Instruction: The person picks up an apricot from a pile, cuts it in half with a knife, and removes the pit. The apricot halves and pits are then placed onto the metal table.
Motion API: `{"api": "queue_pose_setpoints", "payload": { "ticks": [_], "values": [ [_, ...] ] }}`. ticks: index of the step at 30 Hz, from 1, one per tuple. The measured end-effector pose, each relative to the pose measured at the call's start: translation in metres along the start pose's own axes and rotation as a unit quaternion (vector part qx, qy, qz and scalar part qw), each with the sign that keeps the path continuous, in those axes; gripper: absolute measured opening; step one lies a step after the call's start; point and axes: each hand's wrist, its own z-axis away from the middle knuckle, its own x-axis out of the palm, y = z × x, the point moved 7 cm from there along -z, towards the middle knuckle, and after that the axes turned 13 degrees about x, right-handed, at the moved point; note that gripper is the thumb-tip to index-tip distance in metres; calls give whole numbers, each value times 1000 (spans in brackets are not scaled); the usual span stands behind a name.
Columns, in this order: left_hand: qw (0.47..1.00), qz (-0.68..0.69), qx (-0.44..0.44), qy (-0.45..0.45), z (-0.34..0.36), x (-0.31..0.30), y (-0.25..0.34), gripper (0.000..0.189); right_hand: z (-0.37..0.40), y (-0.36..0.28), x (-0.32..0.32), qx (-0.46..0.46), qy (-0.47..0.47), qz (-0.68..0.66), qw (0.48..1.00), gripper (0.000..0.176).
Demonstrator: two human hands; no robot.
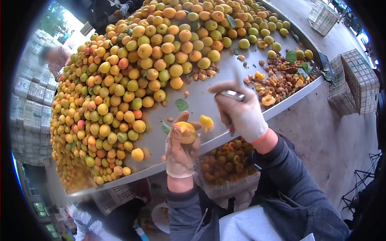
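Observation:
My left hand (179, 156), in a pale knitted glove stained brown at the fingers, is closed around a cut apricot (186, 133) whose yellow flesh faces up. To the right, my gloved right hand (245, 114) grips a knife (233, 95); its blade is smeared by motion and points away from me. A yellow apricot piece (206, 122) shows between the two hands, over the metal tabletop (225, 120). Below the table's near edge, a crate (215, 186) holds many apricot pieces.
A large heap of whole apricots (120, 92) covers the table's left and far parts. Pits and scraps (277, 78) lie at the right corner, with green leaves (181, 105) scattered about. White plastic crates (354, 80) stand on the floor at right. Other people work at the far and left sides.

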Motion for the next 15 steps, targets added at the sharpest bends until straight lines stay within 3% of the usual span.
{"api": "queue_pose_setpoints", "payload": {
  "ticks": [1,4,6,9,11,15],
  "values": [
    [1000,-17,-25,-4,2,-2,-4,66,2,-3,0,5,2,-134,991,19],
    [996,-7,-90,-24,9,-4,-23,70,6,-4,2,-20,-7,-233,972,19],
    [990,23,-131,-40,13,6,-33,70,13,-4,21,-36,-39,-218,975,18],
    [979,45,-194,38,21,10,-40,70,12,-6,24,-67,-61,-234,968,18],
    [967,8,-228,-118,25,13,-42,69,10,-12,18,-82,-51,-264,960,17],
    [961,-124,-204,-138,33,27,-29,65,7,-9,20,-81,-67,-238,965,17]
  ]
}}
